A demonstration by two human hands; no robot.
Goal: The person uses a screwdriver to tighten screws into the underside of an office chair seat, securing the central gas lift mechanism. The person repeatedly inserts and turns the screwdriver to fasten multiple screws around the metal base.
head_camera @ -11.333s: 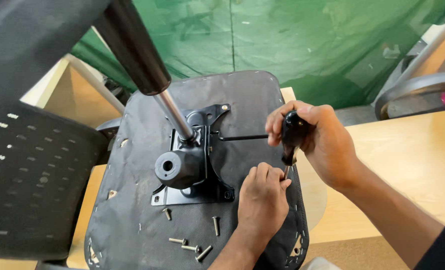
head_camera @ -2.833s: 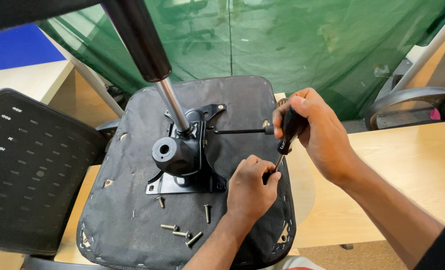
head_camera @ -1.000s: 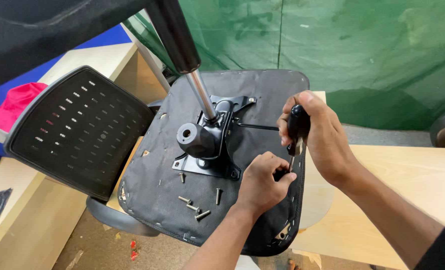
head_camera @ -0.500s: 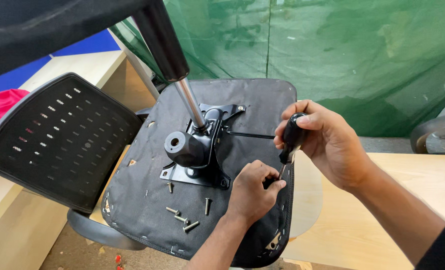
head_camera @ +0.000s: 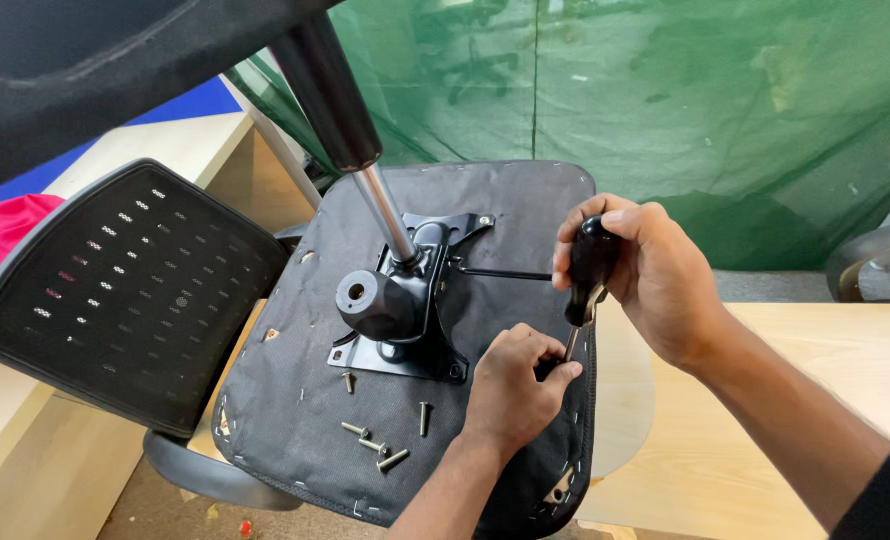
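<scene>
Nearest the camera, the left hand (head_camera: 513, 385) is curled shut, its fingertips pinched at the lower tip of a screwdriver with a black rounded handle and thin metal shaft (head_camera: 587, 278), pressing against the right edge of an upturned office chair seat covered in black stapled fabric (head_camera: 305, 400); what, if anything, sits under those fingertips cannot be made out. Just left of that hand, several loose silver bolts (head_camera: 375, 442) lie scattered on the fabric near the seat's front edge, with bare fabric around them. The right hand (head_camera: 645, 270) is wrapped closed around the screwdriver's handle, holding it nearly upright just above the left hand. In the middle of the seat sits a black metal tilt mechanism plate (head_camera: 405, 335), with a shiny steel gas-lift cylinder (head_camera: 360, 170) rising out of it and tilting toward the upper left, and a thin black lever rod (head_camera: 500, 272) running right toward the screwdriver handle. The seat overhangs a pale wooden worktop (head_camera: 765, 440), which stretches bare to the right. To the left leans a black perforated plastic chair backrest (head_camera: 115, 290), touching the seat's left edge. Behind everything hangs a green translucent tarpaulin (head_camera: 715, 120); a grey curved chair armrest (head_camera: 875, 260) shows at far right.
</scene>
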